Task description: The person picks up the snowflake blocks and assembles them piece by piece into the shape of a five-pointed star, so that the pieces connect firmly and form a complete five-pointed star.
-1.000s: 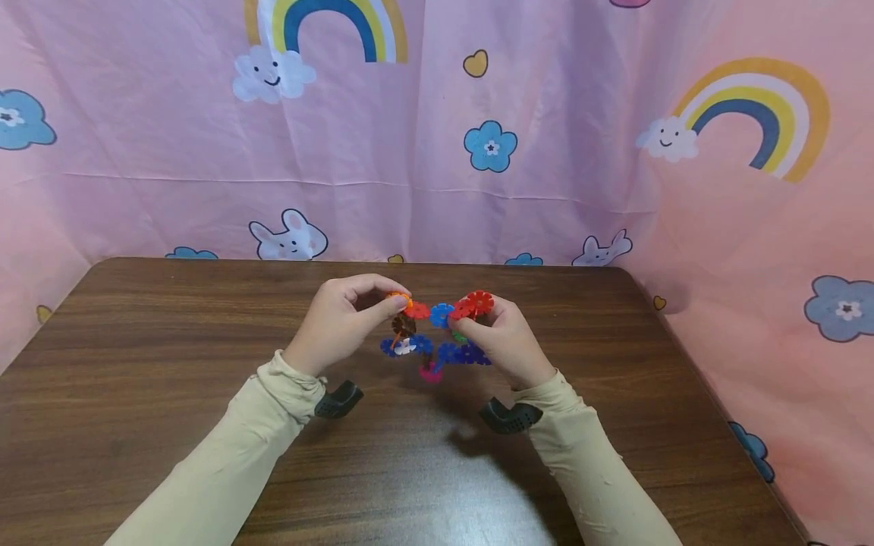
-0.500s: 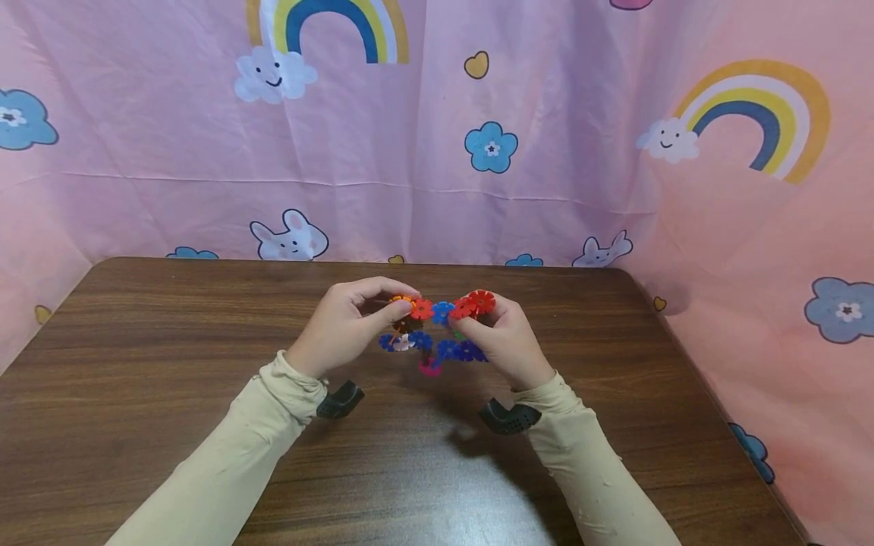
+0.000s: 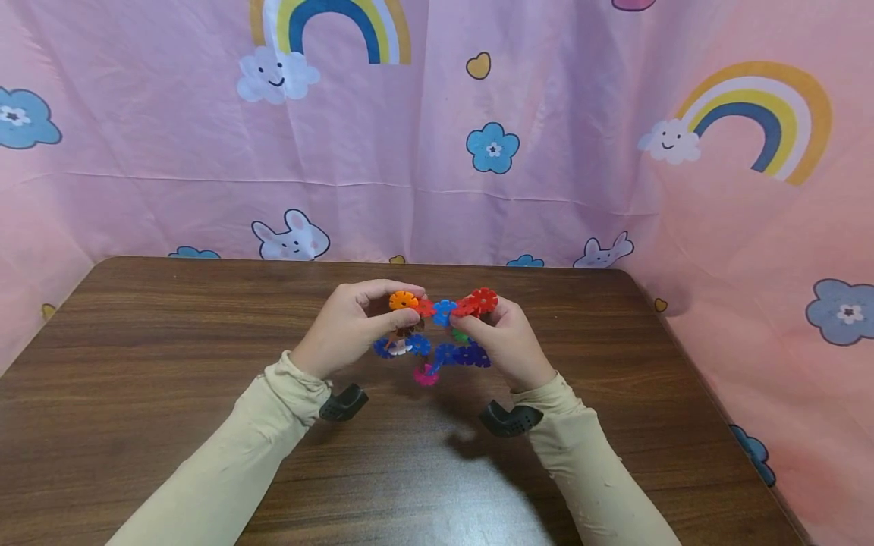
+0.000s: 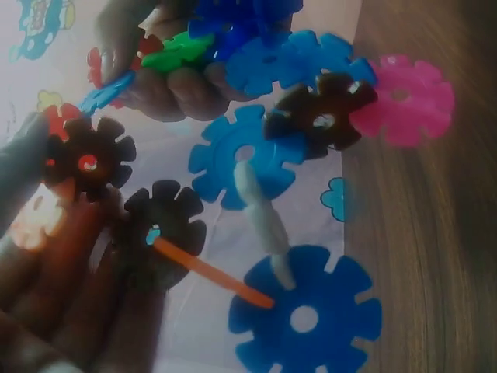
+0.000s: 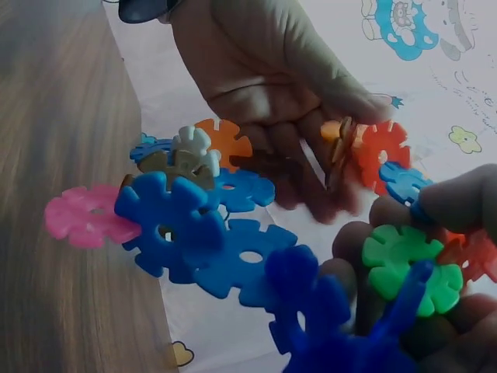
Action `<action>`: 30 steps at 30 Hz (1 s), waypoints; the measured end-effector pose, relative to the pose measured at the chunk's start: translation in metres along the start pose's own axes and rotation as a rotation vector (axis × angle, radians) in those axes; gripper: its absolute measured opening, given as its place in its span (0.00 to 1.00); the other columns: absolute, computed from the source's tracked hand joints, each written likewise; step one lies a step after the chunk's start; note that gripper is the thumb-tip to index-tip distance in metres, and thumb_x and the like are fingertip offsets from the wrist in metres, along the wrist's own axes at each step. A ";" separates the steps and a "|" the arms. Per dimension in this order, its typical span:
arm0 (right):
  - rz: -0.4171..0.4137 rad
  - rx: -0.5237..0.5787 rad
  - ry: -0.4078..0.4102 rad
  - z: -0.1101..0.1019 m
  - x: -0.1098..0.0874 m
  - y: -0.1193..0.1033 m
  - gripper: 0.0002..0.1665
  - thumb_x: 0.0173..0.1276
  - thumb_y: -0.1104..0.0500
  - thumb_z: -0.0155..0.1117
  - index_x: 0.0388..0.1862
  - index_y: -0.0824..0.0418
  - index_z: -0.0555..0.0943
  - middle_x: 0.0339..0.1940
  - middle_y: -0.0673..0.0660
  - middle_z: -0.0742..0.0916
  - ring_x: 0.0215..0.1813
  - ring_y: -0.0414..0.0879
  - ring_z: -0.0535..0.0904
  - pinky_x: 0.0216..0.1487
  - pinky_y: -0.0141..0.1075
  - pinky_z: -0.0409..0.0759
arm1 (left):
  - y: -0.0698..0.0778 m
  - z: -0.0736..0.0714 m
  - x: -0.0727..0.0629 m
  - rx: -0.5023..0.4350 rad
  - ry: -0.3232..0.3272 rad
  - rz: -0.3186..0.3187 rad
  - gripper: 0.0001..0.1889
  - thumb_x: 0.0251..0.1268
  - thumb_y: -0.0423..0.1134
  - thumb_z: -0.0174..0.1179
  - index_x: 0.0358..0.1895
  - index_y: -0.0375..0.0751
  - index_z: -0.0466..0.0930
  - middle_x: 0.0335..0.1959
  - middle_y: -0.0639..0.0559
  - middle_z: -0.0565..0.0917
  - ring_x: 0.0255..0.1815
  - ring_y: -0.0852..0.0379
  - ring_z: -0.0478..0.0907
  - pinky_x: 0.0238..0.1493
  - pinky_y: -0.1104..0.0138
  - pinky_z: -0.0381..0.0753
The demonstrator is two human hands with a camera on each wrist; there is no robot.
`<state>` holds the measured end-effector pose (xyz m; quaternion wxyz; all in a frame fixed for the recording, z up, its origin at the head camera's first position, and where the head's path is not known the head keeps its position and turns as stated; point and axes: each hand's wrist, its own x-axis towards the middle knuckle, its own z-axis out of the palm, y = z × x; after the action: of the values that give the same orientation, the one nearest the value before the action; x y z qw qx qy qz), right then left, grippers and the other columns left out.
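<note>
Between my two hands, over the table, hangs a ring-like chain of notched plastic snowflake discs joined slot to slot. My left hand [image 3: 344, 322] pinches its upper left, thumb and fingers at the orange disc [image 3: 403, 301] and the red one beside it. A light blue disc [image 3: 444, 312] bridges the gap to my right hand [image 3: 508, 341], which grips the upper right by a red disc [image 3: 484, 300] and a green disc [image 5: 411, 268]. Lower down hang several blue discs [image 4: 342, 311], a white disc [image 4: 262, 221] seen edge-on, brown discs [image 4: 163, 233] and a pink disc [image 5: 89, 216] at the bottom.
A brown wood-grain table [image 3: 177, 364] spreads under both arms. Pink printed cloth [image 3: 382, 144] hangs behind it and along its sides. A black curved device [image 3: 344, 403] sits at the left wrist, and a similar device [image 3: 510, 418] at the right.
My left hand has shifted slightly right, nearer to my right hand. The orange disc, mostly covered before, now shows its face above my thumb. My right hand has hardly moved.
</note>
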<state>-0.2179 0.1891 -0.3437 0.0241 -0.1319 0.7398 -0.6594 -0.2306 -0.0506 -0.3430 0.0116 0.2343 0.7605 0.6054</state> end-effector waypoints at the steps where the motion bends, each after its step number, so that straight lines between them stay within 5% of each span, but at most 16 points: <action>1: -0.002 0.003 -0.002 0.000 0.000 0.000 0.08 0.72 0.65 0.66 0.46 0.69 0.82 0.36 0.50 0.86 0.40 0.43 0.79 0.43 0.33 0.79 | -0.001 0.000 0.001 0.004 0.004 -0.013 0.16 0.69 0.42 0.70 0.58 0.44 0.86 0.46 0.51 0.90 0.39 0.51 0.86 0.39 0.61 0.88; 7: 0.003 -0.014 -0.005 0.000 -0.001 -0.001 0.10 0.72 0.64 0.67 0.47 0.69 0.82 0.35 0.51 0.86 0.40 0.44 0.79 0.43 0.33 0.79 | -0.003 -0.003 0.002 -0.022 -0.006 -0.065 0.16 0.69 0.46 0.70 0.55 0.47 0.88 0.41 0.50 0.91 0.39 0.49 0.86 0.42 0.52 0.88; 15: 0.008 -0.008 0.004 0.002 -0.001 0.000 0.09 0.72 0.64 0.67 0.46 0.70 0.82 0.36 0.52 0.86 0.39 0.45 0.79 0.43 0.33 0.80 | -0.001 -0.002 0.001 -0.076 -0.002 -0.087 0.16 0.69 0.46 0.70 0.55 0.42 0.88 0.42 0.48 0.91 0.41 0.50 0.87 0.42 0.61 0.88; 30: -0.010 -0.041 -0.002 0.003 0.000 0.002 0.08 0.72 0.64 0.67 0.45 0.69 0.83 0.36 0.53 0.86 0.39 0.45 0.81 0.43 0.33 0.81 | 0.005 -0.004 0.000 -0.063 0.001 -0.134 0.15 0.70 0.45 0.69 0.52 0.41 0.89 0.46 0.48 0.91 0.43 0.49 0.86 0.45 0.60 0.87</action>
<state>-0.2173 0.1862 -0.3457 0.0187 -0.1367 0.7524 -0.6441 -0.2295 -0.0532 -0.3372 0.0589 0.1819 0.7552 0.6270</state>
